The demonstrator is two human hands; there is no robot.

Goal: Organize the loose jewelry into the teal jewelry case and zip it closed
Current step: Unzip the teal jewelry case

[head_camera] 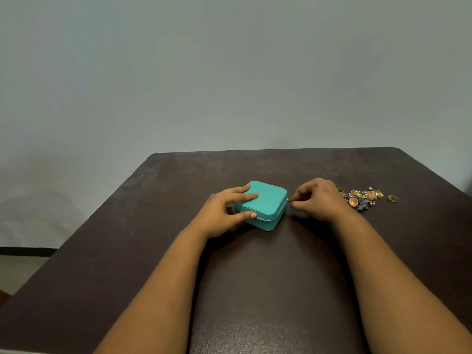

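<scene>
**Fingers on the zip pull, case closed, jewelry outside**

Fingers [297, 203] of the right hand [318, 199] are drawn together in a pinch on what we take to be the small metal zip pull [288, 200] at the right corner of the teal jewelry case [265, 203]. Left hand [224, 209] lies with fingers spread and fairly straight over the lid's left part, thumb against the near side wall, steadying it.

We note the case sits flat near the middle of the worktop [255, 277], lid down, zip line visible along the near and right sides. We cannot tell how far the zip is run.

Handling, our judgement: the case looks light with semi-stiff padded walls, so it will likely slide or swivel if the pull is tugged without counter-pressure on the lid. Best hold is the pull tab itself; the smooth cover offers little to grip.

Loose jewelry [364, 196] lies in a heap just beyond the right hand, with a separate ring [392, 198] slightly further right. Pieces look small, ornate and prone to tangling; we would lift them one at a time by pinch.

Behind the worktop stands a plain grey wall [229, 72].
</scene>
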